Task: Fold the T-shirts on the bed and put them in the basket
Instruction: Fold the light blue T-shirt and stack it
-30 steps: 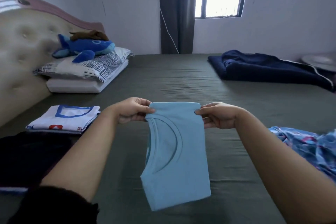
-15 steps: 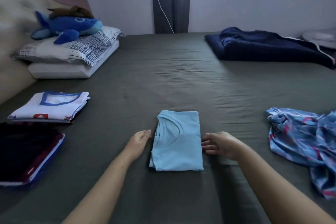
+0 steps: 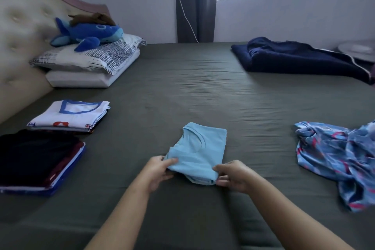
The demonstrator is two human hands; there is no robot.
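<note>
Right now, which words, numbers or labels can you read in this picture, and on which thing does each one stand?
No text can be read.
White T-shirt: red mark on its front edge, perhaps a number, too blurred to tell.
Same shirt: small dark patch beside it, too small to read.
Light blue T-shirt, held by left hand and right hand: plain.

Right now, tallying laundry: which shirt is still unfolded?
The blue patterned shirt at right, lying crumpled; the light blue shirt and the left piles are folded.

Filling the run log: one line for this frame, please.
step: lifting folded light blue T-shirt off bed | left hand: grips near-left corner | right hand: grips near-right corner | basket: not in view
</note>
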